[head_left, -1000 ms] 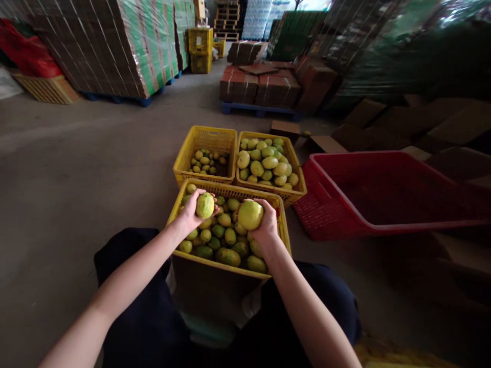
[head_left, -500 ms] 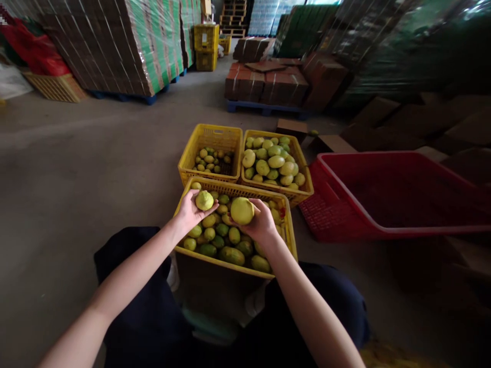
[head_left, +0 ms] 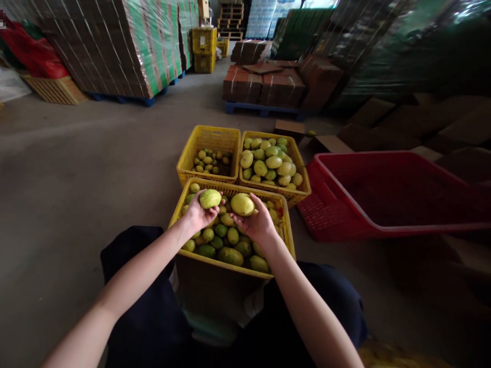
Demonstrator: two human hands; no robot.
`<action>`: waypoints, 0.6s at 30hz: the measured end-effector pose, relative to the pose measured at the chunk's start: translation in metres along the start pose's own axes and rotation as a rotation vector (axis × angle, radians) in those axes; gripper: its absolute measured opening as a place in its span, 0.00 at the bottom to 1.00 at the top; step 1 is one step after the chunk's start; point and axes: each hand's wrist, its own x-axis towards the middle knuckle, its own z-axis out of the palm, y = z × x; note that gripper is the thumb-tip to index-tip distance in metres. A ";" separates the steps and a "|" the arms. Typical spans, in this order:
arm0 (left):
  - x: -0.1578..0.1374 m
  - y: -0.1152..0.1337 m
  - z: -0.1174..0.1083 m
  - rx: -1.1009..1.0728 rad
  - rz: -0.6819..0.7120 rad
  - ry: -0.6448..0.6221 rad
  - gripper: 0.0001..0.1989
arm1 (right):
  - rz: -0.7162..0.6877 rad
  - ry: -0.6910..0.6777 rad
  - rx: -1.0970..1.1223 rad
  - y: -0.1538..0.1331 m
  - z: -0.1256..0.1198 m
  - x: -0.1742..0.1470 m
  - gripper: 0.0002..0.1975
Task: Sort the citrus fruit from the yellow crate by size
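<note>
My left hand (head_left: 197,212) is closed around a yellow-green lemon (head_left: 210,199), held above the near yellow crate (head_left: 226,264). Beside it, my right hand (head_left: 260,222) grips a larger yellow lemon (head_left: 243,204), its fingers under and behind the fruit. Below both hands the near crate holds many lemons, green and yellow, partly hidden by my hands. Behind it on the left, a second yellow crate (head_left: 186,153) has a small heap of little lemons at its bottom. To the right of that, a third yellow crate (head_left: 301,191) is filled with larger lemons.
A big red basket (head_left: 326,204) stands to the right of the crates. Farther back are flattened cartons on a blue pallet (head_left: 264,109), wrapped stacks (head_left: 161,46) on the left and stacked yellow crates (head_left: 204,48). Loose cardboard (head_left: 333,144) lies behind the red basket.
Both lemons have been turned in my hands, showing their long sides now. My left hand has shifted slightly right, towards the right hand.
</note>
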 end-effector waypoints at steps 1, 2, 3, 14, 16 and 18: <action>0.001 -0.001 0.000 0.007 0.053 -0.041 0.18 | -0.015 -0.009 -0.013 0.000 0.000 -0.001 0.13; 0.003 -0.002 0.000 0.008 0.110 -0.082 0.16 | -0.036 -0.018 -0.024 0.000 0.000 -0.002 0.13; 0.004 -0.003 0.000 0.004 0.166 -0.120 0.14 | -0.065 -0.031 -0.033 -0.001 0.000 -0.003 0.13; -0.011 -0.004 0.018 -0.075 0.260 -0.215 0.13 | -0.257 -0.253 -0.006 0.009 0.002 -0.007 0.16; -0.013 -0.005 0.021 -0.068 0.235 -0.200 0.14 | -0.268 -0.233 0.001 0.012 0.000 -0.006 0.13; -0.014 -0.006 0.023 -0.055 0.219 -0.187 0.14 | -0.306 -0.251 0.006 0.014 -0.002 -0.004 0.10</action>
